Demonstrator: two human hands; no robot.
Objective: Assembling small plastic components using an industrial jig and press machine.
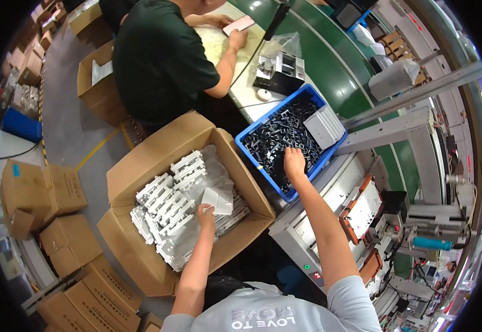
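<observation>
My left hand reaches into an open cardboard box and grips a white plastic part by its near edge. Rows of white plastic parts lie in the box on a clear plastic sheet. My right hand is over a blue bin, its fingers pinched together among small black parts. What they hold, if anything, is hidden. A stack of flat white pieces rests on the black parts at the bin's right side.
Beyond the box a co-worker handles a pink, phone-shaped object at a pale table. A black and silver device stands behind the bin. To my right is a machine with orange-framed fixtures. Several cardboard boxes line the left.
</observation>
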